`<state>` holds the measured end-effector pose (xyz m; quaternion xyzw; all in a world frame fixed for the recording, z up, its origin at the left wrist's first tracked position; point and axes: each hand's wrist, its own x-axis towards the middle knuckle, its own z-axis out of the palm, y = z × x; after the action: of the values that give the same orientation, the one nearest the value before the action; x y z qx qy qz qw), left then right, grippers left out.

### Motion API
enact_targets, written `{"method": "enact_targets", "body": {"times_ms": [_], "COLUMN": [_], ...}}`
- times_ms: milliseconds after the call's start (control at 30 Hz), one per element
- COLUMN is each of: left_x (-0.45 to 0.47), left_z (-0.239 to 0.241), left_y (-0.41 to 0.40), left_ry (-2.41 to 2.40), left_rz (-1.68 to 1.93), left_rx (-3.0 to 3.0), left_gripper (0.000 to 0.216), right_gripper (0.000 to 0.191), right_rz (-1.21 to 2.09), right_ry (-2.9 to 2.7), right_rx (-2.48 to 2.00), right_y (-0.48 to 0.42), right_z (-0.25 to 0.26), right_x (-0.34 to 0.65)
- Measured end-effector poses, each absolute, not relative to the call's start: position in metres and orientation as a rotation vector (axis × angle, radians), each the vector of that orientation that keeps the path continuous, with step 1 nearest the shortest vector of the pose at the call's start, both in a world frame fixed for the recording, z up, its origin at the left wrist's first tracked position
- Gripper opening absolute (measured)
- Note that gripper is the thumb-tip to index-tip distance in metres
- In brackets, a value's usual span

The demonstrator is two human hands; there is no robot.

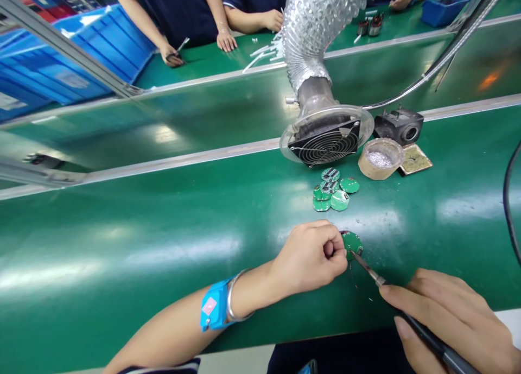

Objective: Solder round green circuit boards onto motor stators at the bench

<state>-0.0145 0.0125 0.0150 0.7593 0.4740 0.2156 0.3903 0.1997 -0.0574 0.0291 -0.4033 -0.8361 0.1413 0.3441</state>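
Observation:
My left hand (pixel 311 254) is closed in a pinch at the left edge of a round green circuit board (pixel 353 243). Its fingertips cover that edge, and what lies between them is hidden. A blue wrist strap (pixel 215 306) and a metal bangle circle the left wrist. In my right hand (pixel 451 314) is a soldering iron (pixel 421 330) with a dark handle. Its tip meets the board, close to the left fingertips. Fine wire-like strands hang by the board's lower edge. Just beyond lies a loose pile of similar round circuit boards (pixel 330 188).
A fume extractor fan (pixel 325 146) on a silver duct (pixel 313 32) hangs over the bench. Right of it are a round tub (pixel 380 159) of shiny material, a soldering iron stand (pixel 401 127) and a square tray (pixel 415 159). Co-workers' hands (pixel 173 54) and blue bins (pixel 73 59) are across the line.

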Motion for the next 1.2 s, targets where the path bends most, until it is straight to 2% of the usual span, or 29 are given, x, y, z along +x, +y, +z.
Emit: {"method": "enact_targets", "body": {"times_ms": [500,767,900,1033,1200], "left_x": [-0.013,-0.009,-0.025,-0.056,-0.066], "left_z": [0.016,0.020,0.018,0.003,-0.019], "left_y": [0.012,0.014,0.013,0.013,0.011], "left_ry": [1.245,1.267,1.180,1.094,0.832], "left_rz": [0.505,0.474,0.568,0.664,0.701], "left_rx": [1.970,1.949,1.946,2.054,2.181], "left_gripper": [0.010,0.009,0.005,0.018,0.010], "right_gripper": [0.033,0.045,0.038,0.027,0.035], "right_rz": [0.334,0.374,0.363,0.455,0.523], "right_ry": [-2.116,-2.079,-2.098,-2.143,-2.136], "right_rx": [-1.074,-0.986,-0.982,-0.920,-0.900], "right_y": [-0.053,-0.032,-0.030,-0.022,-0.016], "right_z": [0.033,0.009,0.008,0.003,-0.014], "right_x": [0.206,0.197,0.191,0.183,0.181]}}
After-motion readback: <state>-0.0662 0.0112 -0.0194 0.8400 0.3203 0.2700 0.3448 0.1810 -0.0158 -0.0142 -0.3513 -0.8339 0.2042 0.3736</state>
